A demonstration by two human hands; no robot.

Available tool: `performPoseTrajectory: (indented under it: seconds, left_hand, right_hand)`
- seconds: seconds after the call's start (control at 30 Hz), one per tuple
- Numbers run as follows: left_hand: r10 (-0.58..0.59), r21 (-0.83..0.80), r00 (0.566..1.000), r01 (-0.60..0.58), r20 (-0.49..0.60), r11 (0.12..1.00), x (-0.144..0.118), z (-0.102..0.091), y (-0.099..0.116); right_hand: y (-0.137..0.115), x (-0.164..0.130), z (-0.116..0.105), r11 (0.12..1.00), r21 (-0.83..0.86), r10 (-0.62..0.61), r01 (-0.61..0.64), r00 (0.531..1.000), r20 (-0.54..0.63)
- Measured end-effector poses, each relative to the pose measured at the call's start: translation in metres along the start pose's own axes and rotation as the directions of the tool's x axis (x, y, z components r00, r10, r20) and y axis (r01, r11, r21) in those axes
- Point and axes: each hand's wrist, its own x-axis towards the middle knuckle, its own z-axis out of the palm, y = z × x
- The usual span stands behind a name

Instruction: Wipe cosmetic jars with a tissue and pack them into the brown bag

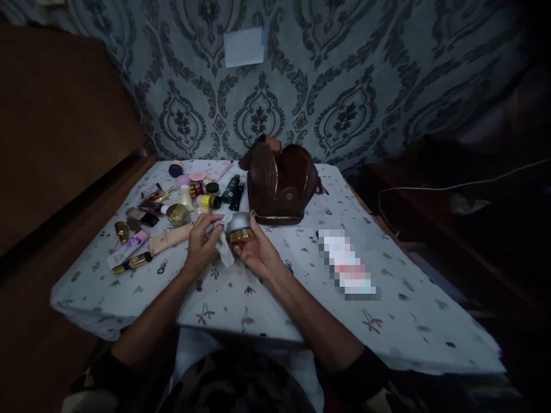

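Above the table's middle, my right hand (260, 252) grips a round cosmetic jar (241, 223) with a gold band and a grey upper part, tilted on its side. My left hand (201, 244) is closed on a white wipe (225, 249), which hangs down between the hands and reaches close to the jar. Whether the wipe touches the jar I cannot tell. Just left of my left hand lies a beige tube (170, 238). Behind it stands a gold-lidded jar (178, 213). An unzipped brown leather bag (275, 192) stands behind my right hand.
Several cosmetics cover the table's left side, among them a yellow bottle (208, 201), a dark green bottle (231, 188), a purple-white tube (129, 248) and a black-gold tube (132, 263). A blurred-out rectangular object (348, 265) lies at right. The patterned tablecloth (275, 310) reaches the front edge.
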Motion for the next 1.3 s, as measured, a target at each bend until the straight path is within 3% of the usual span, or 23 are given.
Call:
performPoseTrajectory:
  seconds: [0.2,0.27,0.43,0.5,0.8,1.03,1.17,1.3]
  left_hand:
    - [0.128,-0.045,0.973,-0.122,0.191,0.992,-0.005,0.003,0.009]
    - [0.12,-0.048,0.976,-0.113,0.183,0.992,-0.006,0.004,0.009]
    - [-0.017,-0.006,1.0,0.017,0.011,1.0,-0.002,0.001,0.001]
    - [-0.045,-0.021,0.999,0.045,-0.006,0.999,-0.001,0.0,-0.002]
    - [0.056,-0.06,0.985,-0.047,0.166,0.997,-0.004,0.004,0.008]
    - [-0.191,-0.174,0.981,0.195,0.036,0.965,-0.001,0.003,-0.005]
    - [-0.272,-0.273,0.955,0.295,0.116,0.916,0.001,0.004,-0.009]
    - [-0.325,-0.272,0.913,0.387,0.248,0.881,-0.002,0.007,-0.004]
  right_hand:
    - [-0.004,0.001,0.0,0.995,0.101,-0.014,0.022,0.997,-0.079]
    - [-0.003,0.0,0.002,0.994,0.101,-0.04,0.049,0.995,-0.09]
    - [0.002,-0.003,0.006,0.999,0.031,-0.027,0.028,0.999,-0.043]
    - [0.002,-0.004,0.006,1.0,0.015,-0.011,0.011,0.999,-0.037]
    - [-0.005,0.0,0.002,0.993,0.11,-0.034,0.041,0.997,-0.067]
    - [0.003,-0.003,0.007,0.999,0.005,-0.035,0.035,0.999,-0.031]
    - [0.006,-0.002,0.005,0.97,-0.122,-0.208,0.21,0.978,0.028]
    - [0.005,-0.001,0.006,0.89,-0.216,-0.412,0.402,0.911,-0.001]
